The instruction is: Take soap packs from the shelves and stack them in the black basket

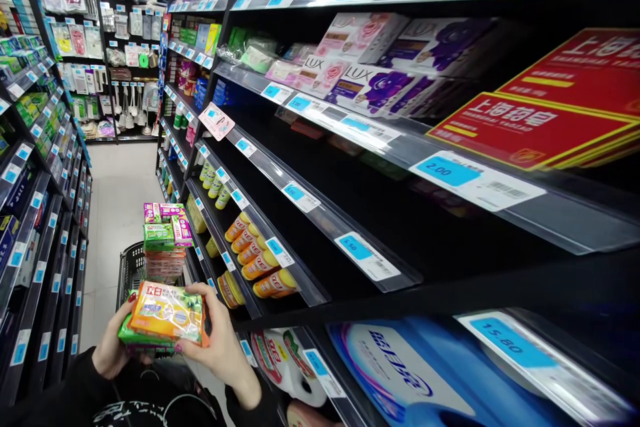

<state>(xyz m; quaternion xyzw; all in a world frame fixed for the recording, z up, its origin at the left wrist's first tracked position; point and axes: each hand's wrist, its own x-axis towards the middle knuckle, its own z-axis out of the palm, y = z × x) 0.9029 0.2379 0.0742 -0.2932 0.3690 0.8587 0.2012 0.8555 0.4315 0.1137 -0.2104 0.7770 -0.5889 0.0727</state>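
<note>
Both my hands hold a small stack of wrapped soap packs [165, 315] low in the view, close to my chest. My left hand [114, 341] cups the stack's left end, fingers curled over the top edge. My right hand [220, 340] grips the right end, thumb under and fingers over it. The top pack is orange and yellow with green print; a green pack lies beneath it. Just beyond stands a tall pile of similar soap packs [164, 240] in a black shopping basket [129, 270].
I stand in a narrow shop aisle. Black shelves [310, 280] on the right carry orange bottles [255, 260], boxed soap [360, 77], red packs [545, 113] and blue bags [400, 367]. Shelves on the left [45, 167] hold more goods. Pale floor [117, 193] runs ahead.
</note>
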